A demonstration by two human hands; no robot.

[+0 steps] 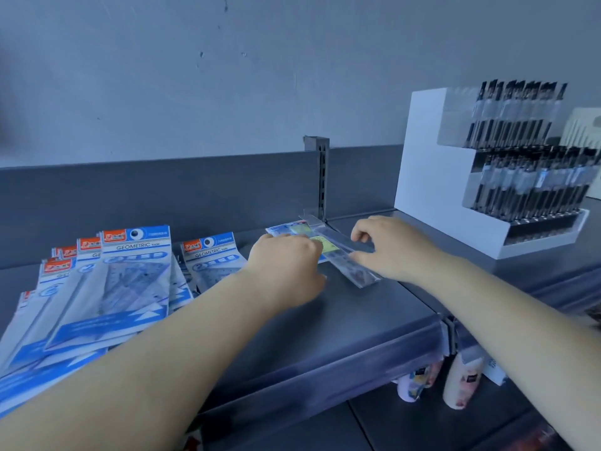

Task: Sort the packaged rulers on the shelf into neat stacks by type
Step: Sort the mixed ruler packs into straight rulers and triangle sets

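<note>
- Dark grey metal shelf (341, 323), smooth, matte
- Right hand (395, 252) pinches a long clear-plastic packaged ruler (344, 255) lying aslant mid-shelf, over a small stack of similar packs (286, 230)
- Left hand (287, 265) rests knuckles-up on that stack; grasp cannot be told
- Blue-white flat packs (130, 275), labelled "GEOMETRIC", fanned at left
- White stepped display box (432, 177) holds upright black pens (520, 115)

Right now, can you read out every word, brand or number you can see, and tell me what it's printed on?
"GEOMETRIC": blue-and-white geometry set packets, header band; also on the separate packet.
Red brand logo on those packets: too blurred to read.
Narrow clear-sleeved ruler under both hands: print unreadable.
White pen display stand: no legible text.
</note>
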